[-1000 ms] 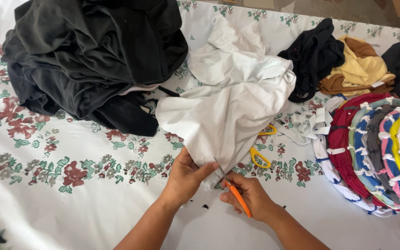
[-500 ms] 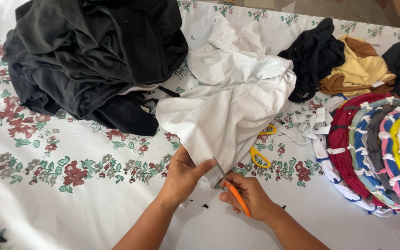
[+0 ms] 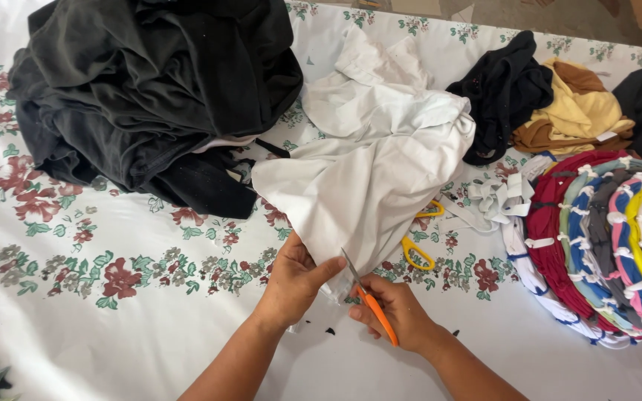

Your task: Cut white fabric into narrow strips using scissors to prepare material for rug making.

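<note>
A white cloth (image 3: 369,167) lies spread on the floral tablecloth (image 3: 150,260). My left hand (image 3: 297,278) pinches its near corner and holds it flat. My right hand (image 3: 394,312) grips orange-handled scissors (image 3: 365,295), whose blades are parted and point up into the cloth's lower edge. Small dark scraps lie on the table just below my hands.
A big heap of dark grey and black garments (image 3: 150,89) fills the back left. Yellow-handled scissors (image 3: 417,249) peek from under the white cloth. Black, yellow and brown clothes (image 3: 551,104) lie at the back right. A coiled multicoloured rag rug (image 3: 611,238) sits on the right.
My left thumb has shifted over the cloth's corner. The scissors' blades have moved slightly further into the edge of the white cloth.
</note>
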